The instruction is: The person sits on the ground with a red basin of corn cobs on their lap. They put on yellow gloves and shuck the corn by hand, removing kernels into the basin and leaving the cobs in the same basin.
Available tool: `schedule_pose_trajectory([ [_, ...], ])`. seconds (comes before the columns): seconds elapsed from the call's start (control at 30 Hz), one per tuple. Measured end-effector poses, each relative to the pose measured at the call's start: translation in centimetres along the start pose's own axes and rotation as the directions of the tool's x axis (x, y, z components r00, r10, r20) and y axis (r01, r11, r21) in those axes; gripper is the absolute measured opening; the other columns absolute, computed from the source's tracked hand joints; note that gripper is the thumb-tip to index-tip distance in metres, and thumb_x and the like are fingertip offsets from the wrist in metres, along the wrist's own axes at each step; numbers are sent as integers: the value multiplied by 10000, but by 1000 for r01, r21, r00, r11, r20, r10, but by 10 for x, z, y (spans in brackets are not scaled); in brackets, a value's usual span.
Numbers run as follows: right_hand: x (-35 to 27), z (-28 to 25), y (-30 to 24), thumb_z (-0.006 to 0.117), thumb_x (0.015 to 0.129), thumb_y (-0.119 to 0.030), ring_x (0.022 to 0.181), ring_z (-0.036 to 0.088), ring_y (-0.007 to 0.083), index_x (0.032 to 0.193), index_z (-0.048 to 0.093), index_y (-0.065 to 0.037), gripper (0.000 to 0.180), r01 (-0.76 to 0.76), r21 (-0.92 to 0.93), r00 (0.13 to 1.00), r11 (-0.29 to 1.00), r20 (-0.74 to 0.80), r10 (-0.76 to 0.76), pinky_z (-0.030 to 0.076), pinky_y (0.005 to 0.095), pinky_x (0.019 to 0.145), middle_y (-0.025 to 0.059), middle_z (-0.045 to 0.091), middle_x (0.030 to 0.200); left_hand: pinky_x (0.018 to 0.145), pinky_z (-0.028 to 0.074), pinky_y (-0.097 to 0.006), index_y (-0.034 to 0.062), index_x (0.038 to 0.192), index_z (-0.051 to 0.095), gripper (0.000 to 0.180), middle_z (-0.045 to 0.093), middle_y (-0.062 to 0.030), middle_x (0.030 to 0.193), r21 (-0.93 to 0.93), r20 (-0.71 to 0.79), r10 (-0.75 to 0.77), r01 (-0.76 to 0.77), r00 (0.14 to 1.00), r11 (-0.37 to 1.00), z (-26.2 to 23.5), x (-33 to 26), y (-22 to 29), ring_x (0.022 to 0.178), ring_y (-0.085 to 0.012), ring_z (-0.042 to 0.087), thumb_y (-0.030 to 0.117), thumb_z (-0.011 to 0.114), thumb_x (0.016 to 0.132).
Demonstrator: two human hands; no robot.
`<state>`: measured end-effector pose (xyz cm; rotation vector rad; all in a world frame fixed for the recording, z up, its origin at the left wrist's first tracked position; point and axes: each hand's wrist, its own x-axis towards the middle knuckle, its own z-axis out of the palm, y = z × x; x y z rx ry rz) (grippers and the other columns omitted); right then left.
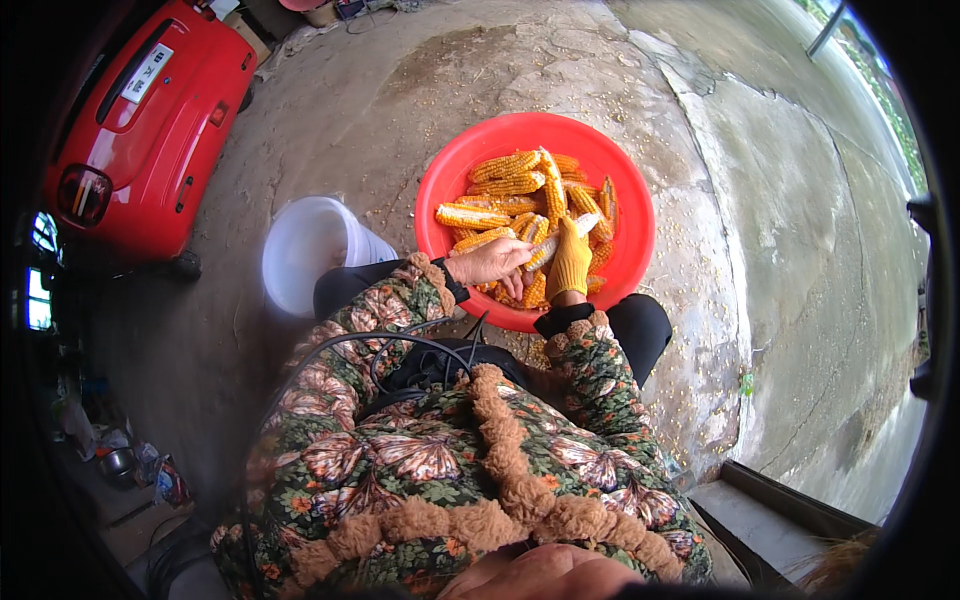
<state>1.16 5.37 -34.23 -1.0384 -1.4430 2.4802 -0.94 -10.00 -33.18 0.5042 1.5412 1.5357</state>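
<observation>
Between my knees stands a wide red basin (634,230) heaped with dried yellow corn cobs (507,187). Over its near half, both my hands are closed on one corn cob (546,250), pale along the side that shows, with many kernels gone. My bare left hand (494,264) grips its lower left end. On the upper right end is my right hand (570,262), in a yellow knitted glove. The fingertips of the left hand are partly hidden under the cob.
A white plastic bucket (300,250) stands left of the basin, by my left knee. Loose kernels lie scattered over the concrete floor (690,360). A red car (160,130) is at the far left. Black cables (400,340) cross my lap.
</observation>
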Motion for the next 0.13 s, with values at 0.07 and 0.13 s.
schedule_pose_trajectory([
  [0.07, 4, 0, 2, 639, 815, -361, 495, 493, 122, 777, 623, -55, 309, 16, -16, 1000, 1000, 1, -16, 380, 275, 445, 13, 546, 638, 508, 541, -267, 2, 1107, 430, 367, 592, -124, 813, 31, 48, 30, -31, 998, 999, -5, -3, -2, 611, -187, 646, 342, 374, 981],
  [0.13, 9, 0, 10, 683, 783, -382, 606, 553, 132, 964, 623, -2, 426, 257, -38, 966, 966, 41, -256, 430, 282, 539, 41, 607, 754, 515, 543, -269, 22, 1113, 426, 387, 595, -120, 795, 89, 8, -48, 47, 999, 995, -9, 0, -5, 615, -185, 650, 381, 392, 971],
])
